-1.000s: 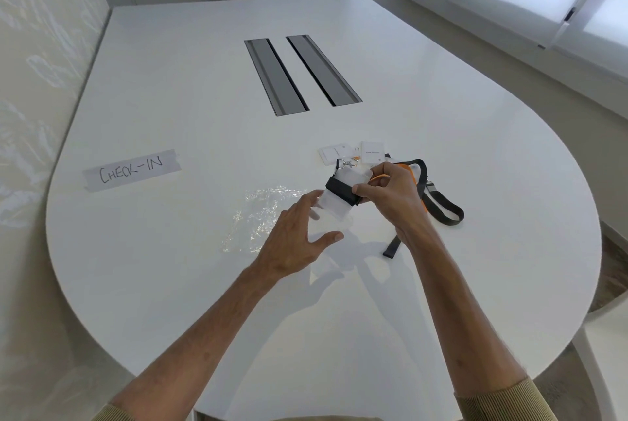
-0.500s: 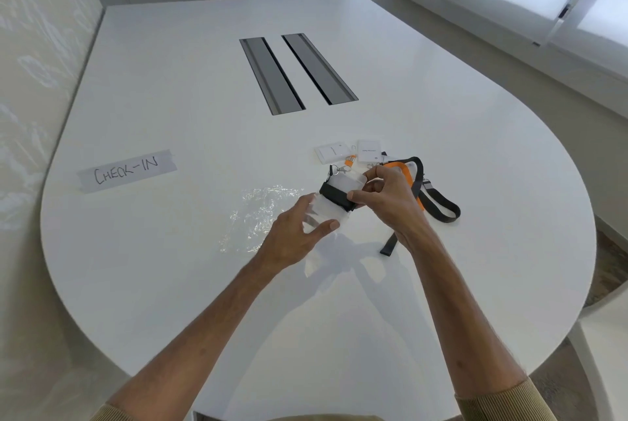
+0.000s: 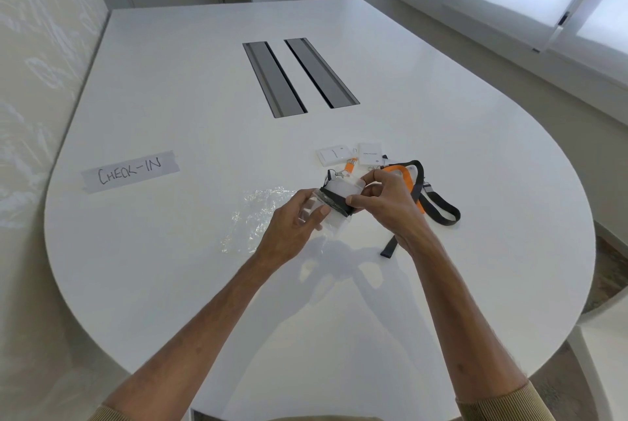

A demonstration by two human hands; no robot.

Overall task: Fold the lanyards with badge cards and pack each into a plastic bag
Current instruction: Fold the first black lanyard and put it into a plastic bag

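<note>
The card [image 3: 343,190], with its black strap [image 3: 334,206] wound round it, is held up just above the table [image 3: 170,267]. The right hand [image 3: 384,203] pinches the strap. The left hand [image 3: 292,230] was open a second ago. Now its fingers curl on the card's low end. I think bagging comes next. The bag [image 3: 258,213] lies beside it.

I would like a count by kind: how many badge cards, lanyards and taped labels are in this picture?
Badge cards: 3 (held card, left lying card, right lying card)
Lanyards: 3 (wound black lanyard, orange lanyard, loose black lanyard)
Taped labels: 1 (CHECK-IN label)
Total: 7
</note>
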